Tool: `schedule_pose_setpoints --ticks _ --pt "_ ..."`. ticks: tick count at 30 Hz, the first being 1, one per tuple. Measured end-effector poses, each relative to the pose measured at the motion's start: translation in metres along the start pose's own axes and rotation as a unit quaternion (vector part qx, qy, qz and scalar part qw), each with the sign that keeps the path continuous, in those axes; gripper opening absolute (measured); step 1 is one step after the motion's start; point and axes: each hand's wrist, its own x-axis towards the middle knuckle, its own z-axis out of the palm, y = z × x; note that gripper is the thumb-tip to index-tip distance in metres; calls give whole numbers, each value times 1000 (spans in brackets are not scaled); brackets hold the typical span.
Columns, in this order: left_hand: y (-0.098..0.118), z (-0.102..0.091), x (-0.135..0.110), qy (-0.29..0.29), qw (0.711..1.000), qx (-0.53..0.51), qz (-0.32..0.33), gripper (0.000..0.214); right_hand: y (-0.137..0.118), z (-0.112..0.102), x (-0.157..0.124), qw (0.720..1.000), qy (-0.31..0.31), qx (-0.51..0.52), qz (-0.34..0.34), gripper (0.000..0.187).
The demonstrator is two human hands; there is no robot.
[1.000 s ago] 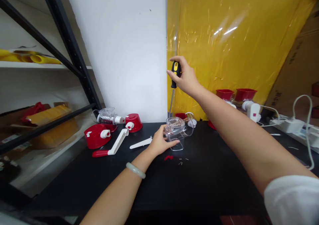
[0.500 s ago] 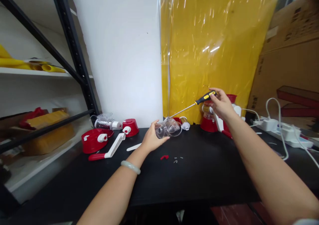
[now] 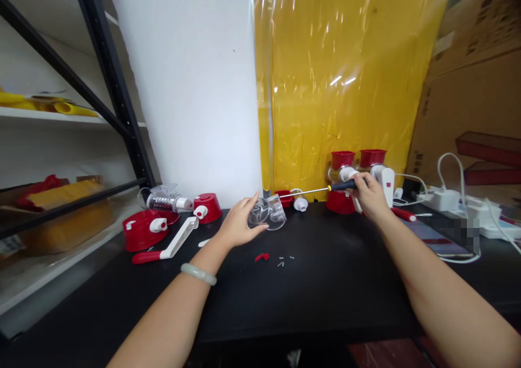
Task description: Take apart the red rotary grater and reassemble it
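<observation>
"What's largest?"
"The black table, with a red base toward its left end."
"And the hands?"
"The right hand grips a screwdriver by its handle, shaft nearly level, pointing left. The left hand grasps a clear plastic part near the table's back edge."
"Does the tip touch it?"
"It's right at the rim; I can't tell."
"Anything smaller?"
"A red piece on the tabletop, then tiny bits just beside it."
</observation>
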Motion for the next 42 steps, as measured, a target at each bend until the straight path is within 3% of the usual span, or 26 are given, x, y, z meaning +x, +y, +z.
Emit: schedule_pose_setpoints --ticks 5,10,12,17,23,28,34,39,42 --pt "2 3 0 -24 1000 1 9 90 -10 -1 -2 999 18 -40 24 40" --pt "4 4 0 -32 999 -12 12 89 -7 -2 3 991 -22 97 89 27" --pt "3 4 -1 -29 999 -16 8 89 -6 -2 2 991 -30 103 83 29" --pt "1 5 -1 -35 999 -17 -3 88 -8 -4 -2 997 -40 -49 49 32" --pt "-3 6 0 -38 999 -16 -7 89 -3 -3 1 992 -56 85 76 31" --pt "-2 5 0 -38 999 -7 -5 89 -4 -4 -1 997 -34 -13 62 30" --pt "-2 5 0 -33 999 -5 0 89 -3 0 0 985 -19 128 111 42" --pt "-1 4 0 -38 999 -2 4 88 0 -3 -1 997 -40 3 67 32" --pt "1 3 0 -44 999 6 9 89 1 -4 0 994 -48 49 79 31"
